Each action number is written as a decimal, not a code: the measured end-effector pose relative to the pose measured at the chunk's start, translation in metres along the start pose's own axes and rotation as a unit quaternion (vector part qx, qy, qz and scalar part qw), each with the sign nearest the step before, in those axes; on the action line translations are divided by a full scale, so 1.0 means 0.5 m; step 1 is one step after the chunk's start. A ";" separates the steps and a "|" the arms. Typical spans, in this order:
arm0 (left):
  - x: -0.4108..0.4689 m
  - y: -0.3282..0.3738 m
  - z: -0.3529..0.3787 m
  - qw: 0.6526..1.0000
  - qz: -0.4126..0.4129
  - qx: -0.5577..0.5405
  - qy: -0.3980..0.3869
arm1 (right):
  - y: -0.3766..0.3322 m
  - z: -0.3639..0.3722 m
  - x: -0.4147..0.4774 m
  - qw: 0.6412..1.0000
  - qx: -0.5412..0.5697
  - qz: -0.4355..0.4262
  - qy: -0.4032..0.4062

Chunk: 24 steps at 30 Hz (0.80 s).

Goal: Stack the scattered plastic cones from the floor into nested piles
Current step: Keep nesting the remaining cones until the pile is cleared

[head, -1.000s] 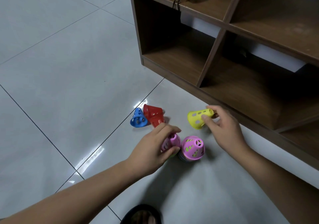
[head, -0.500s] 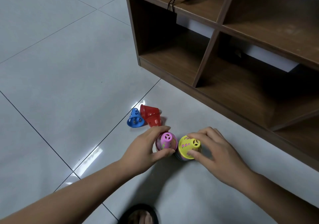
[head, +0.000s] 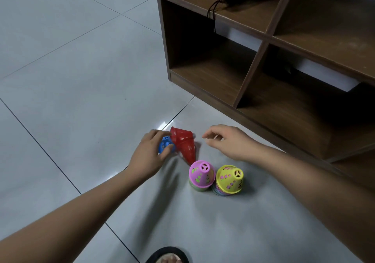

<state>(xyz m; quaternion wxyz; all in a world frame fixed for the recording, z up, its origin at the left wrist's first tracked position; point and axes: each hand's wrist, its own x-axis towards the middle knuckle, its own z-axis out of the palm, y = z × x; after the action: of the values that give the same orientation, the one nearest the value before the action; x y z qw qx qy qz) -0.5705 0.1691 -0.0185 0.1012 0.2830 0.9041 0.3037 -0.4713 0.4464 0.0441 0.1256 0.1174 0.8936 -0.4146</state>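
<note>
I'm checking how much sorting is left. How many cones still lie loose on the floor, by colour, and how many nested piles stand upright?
Loose red cones: 1, on its side
Loose blue cones: 1, under the left hand
Piles topped pink: 1
Piles topped yellow: 1
Total: 2 loose cones, 2 piles

1. This looks like a room in a home, seen from floor level.
2. The floor is glossy pale tile with dark grout lines.
3. A brown wooden shelf unit stands on it, a black cable hanging inside.
4. A foot in a black sandal shows.
</note>
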 end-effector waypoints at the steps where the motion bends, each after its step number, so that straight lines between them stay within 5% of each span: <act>1: 0.004 -0.006 0.001 1.000 -0.008 0.006 -0.012 | -0.006 0.009 0.019 1.000 -0.016 0.003 -0.027; 16: -0.047 -0.068 0.015 0.995 -0.094 0.014 -0.042 | -0.034 0.093 0.126 0.967 -0.187 0.031 -0.168; 20: -0.059 -0.066 0.019 0.990 -0.137 0.017 -0.041 | -0.017 0.097 0.117 0.966 -0.205 0.047 -0.153; 24: -0.062 -0.077 0.020 0.973 -0.173 0.144 -0.045 | -0.005 0.088 0.107 0.986 -0.144 0.033 -0.079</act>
<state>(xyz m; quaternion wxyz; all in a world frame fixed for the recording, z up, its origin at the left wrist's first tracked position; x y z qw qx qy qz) -0.5590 0.1311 -0.0498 0.1510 0.1470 0.9681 0.1357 -0.5167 0.4166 0.0009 0.2255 0.0946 0.9268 -0.2851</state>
